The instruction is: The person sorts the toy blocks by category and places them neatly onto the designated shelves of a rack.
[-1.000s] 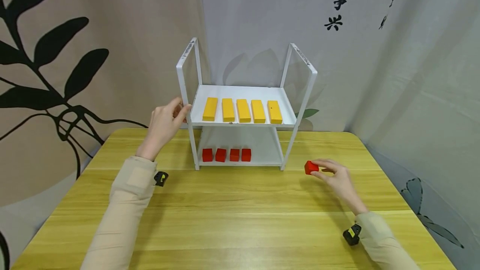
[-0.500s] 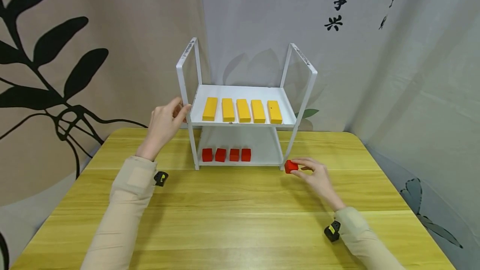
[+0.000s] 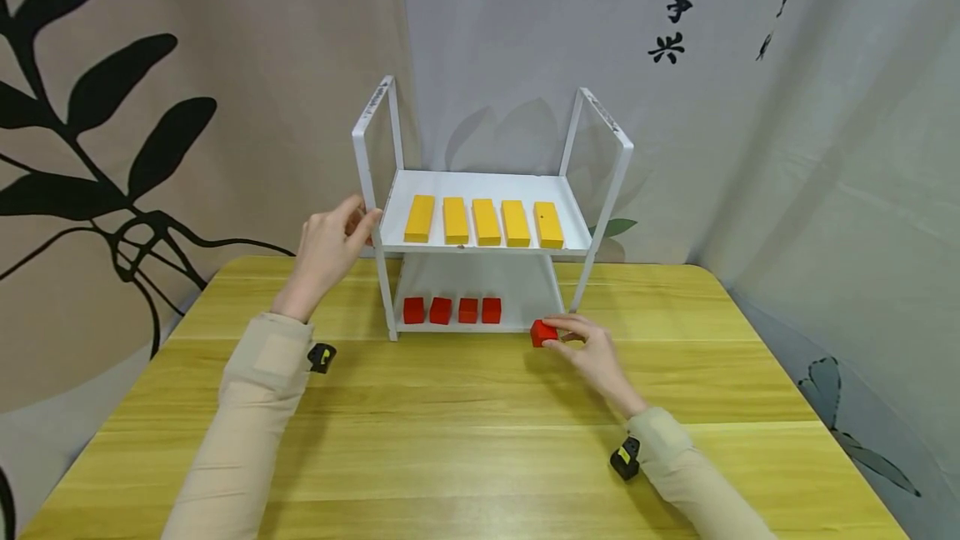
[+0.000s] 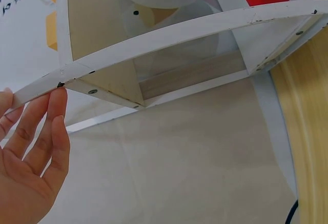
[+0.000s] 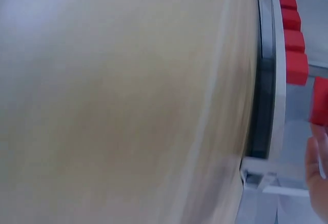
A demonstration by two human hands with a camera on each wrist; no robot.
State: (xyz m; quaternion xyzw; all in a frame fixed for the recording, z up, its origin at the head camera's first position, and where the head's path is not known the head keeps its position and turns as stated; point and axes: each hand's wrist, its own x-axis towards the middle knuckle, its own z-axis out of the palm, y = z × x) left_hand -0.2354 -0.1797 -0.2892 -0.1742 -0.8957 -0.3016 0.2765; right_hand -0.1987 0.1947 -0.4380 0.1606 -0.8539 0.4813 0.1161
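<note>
A red cube is pinched between the thumb and fingers of my right hand, in front of the lower shelf's right end. In the right wrist view the held cube appears beside a row of red cubes. At the left, my left hand grips the front left post of the white two-tier rack; the left wrist view shows its fingers on the post. Several red cubes stand in a row along the lower shelf's front. Yellow blocks line the upper shelf.
The rack stands at the back of the wooden table. Behind it hangs a pale curtain printed with dark leaves and characters. The rack's right front post rises just behind my right hand.
My right hand has moved left with the red cube, from right of the rack to the front of its lower shelf. The left hand has stayed on the post.
</note>
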